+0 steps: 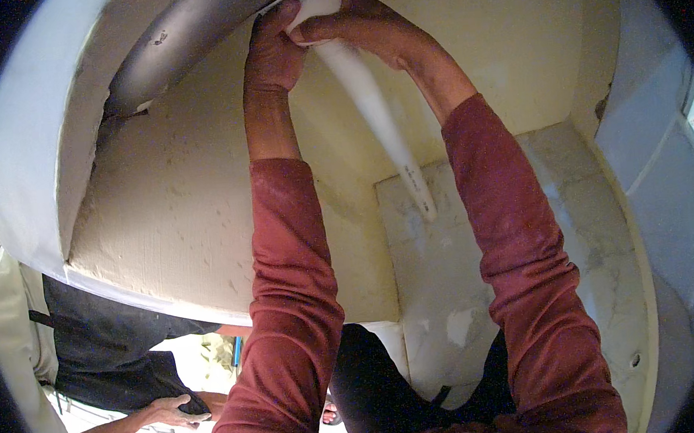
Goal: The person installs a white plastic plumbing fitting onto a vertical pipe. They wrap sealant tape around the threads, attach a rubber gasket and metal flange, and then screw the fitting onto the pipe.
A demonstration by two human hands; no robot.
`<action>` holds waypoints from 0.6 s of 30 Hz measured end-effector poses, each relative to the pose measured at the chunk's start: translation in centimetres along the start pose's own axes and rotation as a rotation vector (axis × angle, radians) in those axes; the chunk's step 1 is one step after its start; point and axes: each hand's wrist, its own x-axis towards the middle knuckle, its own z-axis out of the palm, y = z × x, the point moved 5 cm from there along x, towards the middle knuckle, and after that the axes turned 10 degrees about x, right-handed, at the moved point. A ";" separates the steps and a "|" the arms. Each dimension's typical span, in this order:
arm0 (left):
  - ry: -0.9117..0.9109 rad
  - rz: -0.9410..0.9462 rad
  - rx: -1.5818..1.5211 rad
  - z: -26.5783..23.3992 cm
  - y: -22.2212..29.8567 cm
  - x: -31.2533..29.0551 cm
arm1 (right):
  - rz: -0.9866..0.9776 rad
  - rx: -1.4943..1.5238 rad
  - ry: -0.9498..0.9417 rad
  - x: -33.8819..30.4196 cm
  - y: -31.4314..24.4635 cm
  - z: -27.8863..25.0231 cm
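At the top of the head view, both of my hands are raised around a white pipe fitting. My left hand grips its left side, thumb up near the fitting. My right hand wraps it from the right, with its thumb across the front. From below the fitting a long white plastic pipe slants down and to the right, its lower end in front of the marbled tiles. The fitting's upper part is cut off by the picture's edge, and some fingertips are hidden behind it.
A grey metallic rounded surface lies up left, beside a rough-edged opening. A beige panel stands at my left, marbled tiles at right. Lower left, another person's hands and dark clothing show.
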 end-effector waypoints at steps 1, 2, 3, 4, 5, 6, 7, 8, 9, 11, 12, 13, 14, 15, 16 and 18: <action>0.061 0.008 0.059 0.8 0.6 -0.5 | 0.018 -0.020 0.009 0.0 0.0 -0.1; 0.110 0.002 0.205 1.2 1.2 -0.8 | 0.037 -0.036 0.017 0.0 0.1 -0.1; 0.157 -0.003 0.348 1.4 1.5 -1.1 | 0.067 -0.132 0.117 -0.1 0.4 -0.2; 0.210 -0.008 0.502 1.4 2.5 -1.5 | 0.093 -0.219 0.211 -0.1 0.6 -0.1; 0.254 0.038 0.528 2.0 3.2 -2.0 | 0.089 -0.191 0.143 0.1 0.5 0.1; 0.297 0.084 0.547 3.6 4.2 -2.6 | 0.087 -0.168 0.078 0.1 -0.1 0.0; 0.338 0.125 0.578 4.6 4.5 -3.1 | 0.070 -0.127 0.063 -0.1 -0.2 0.4; 0.403 0.201 0.590 5.0 4.5 -3.6 | 0.057 -0.085 0.048 -0.5 -0.3 0.8; 0.461 0.288 0.597 5.4 4.7 -3.6 | 0.021 -0.045 0.086 -1.0 -0.6 1.2; 0.396 0.297 0.603 4.8 5.2 -3.7 | -0.004 -0.051 0.170 -0.7 -0.7 1.4; 0.267 0.212 0.590 3.8 5.4 -3.9 | 0.015 -0.107 0.226 -0.6 0.2 0.4; 0.202 0.143 0.504 3.0 4.9 -3.8 | 0.032 -0.160 0.275 -0.5 0.6 -0.3; 0.147 0.067 0.422 1.8 4.3 -3.8 | 0.057 -0.090 0.192 -0.7 0.1 0.0; 0.161 0.003 0.284 -0.1 3.2 -3.9 | 0.077 -0.003 0.100 -0.9 -1.3 1.4; 0.166 -0.055 0.130 -1.2 2.0 -3.5 | 0.097 0.067 0.012 -1.1 -2.1 2.2; -0.002 -0.030 0.117 -2.1 0.5 -2.2 | 0.103 0.037 0.022 -1.2 -2.3 2.6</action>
